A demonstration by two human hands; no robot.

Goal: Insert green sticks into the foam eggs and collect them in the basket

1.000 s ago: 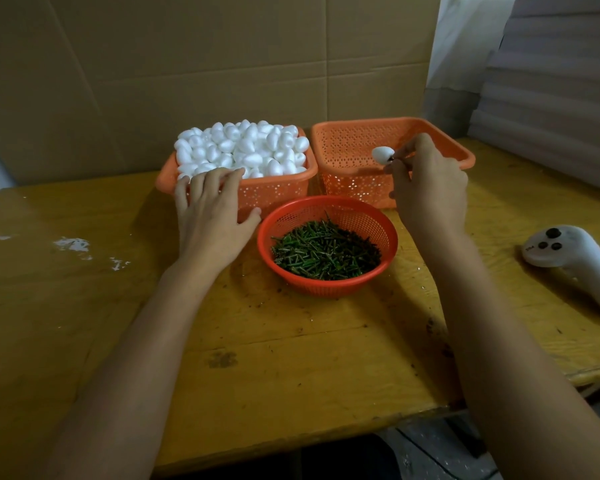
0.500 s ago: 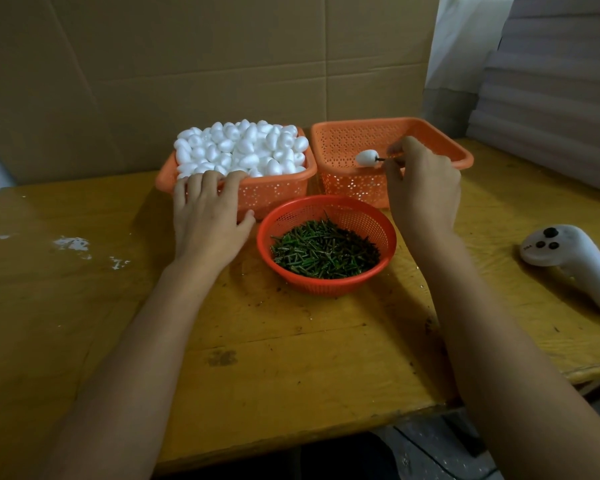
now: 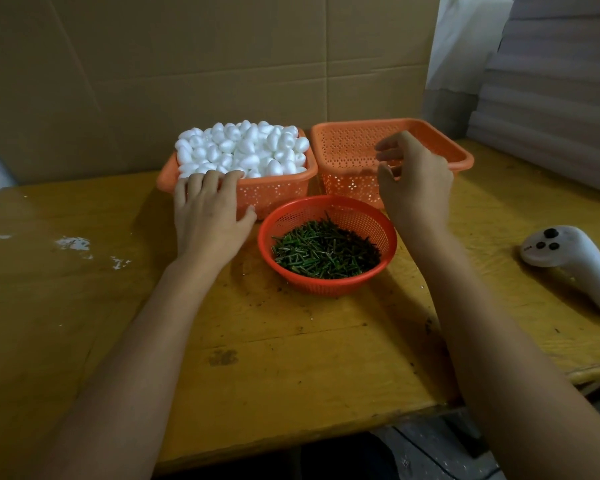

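The person's left hand lies flat, fingers straight and spread, with the fingertips on the near rim of the egg basket. It grips nothing. My guess is that it rests there to steady the basket and to be close to the next pick. The foam eggs are heaped just beyond those fingertips, piled above the rim, so one can be lifted off the top without digging.

The right hand hovers over the near edge of the collecting basket, which stands directly beyond it and just beside the egg basket. Its fingers are loosely curled and apart, and I see nothing between them. The hand hides part of the basket's floor, so I cannot tell whether any finished eggs lie inside; the part that shows is bare mesh.

Between the two hands, and a little nearer the person, sits the round basket holding the green sticks. That spot makes sense: either hand can reach it with a short move.

A white controller lies on the desk well out past the right hand, clear of the work.

With both hands free, the next egg and stick look ready to be taken up.
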